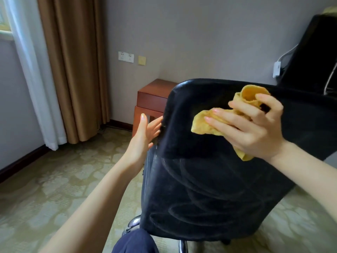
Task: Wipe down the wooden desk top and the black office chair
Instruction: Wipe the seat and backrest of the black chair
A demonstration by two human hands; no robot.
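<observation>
The chair stands just before the person, back toward them; it looks heavy yet apt to roll or swivel, so its stiff left rim seems the place to steady it. The left hand is at that rim, fingers straight and empty. The right hand curls its fingers round the cloth, soft, light and bunched, against the upper back.

Chair is sitting dead ahead, cloth resting against its back around 1 o'clock, side table hiding behind at 11.
</observation>
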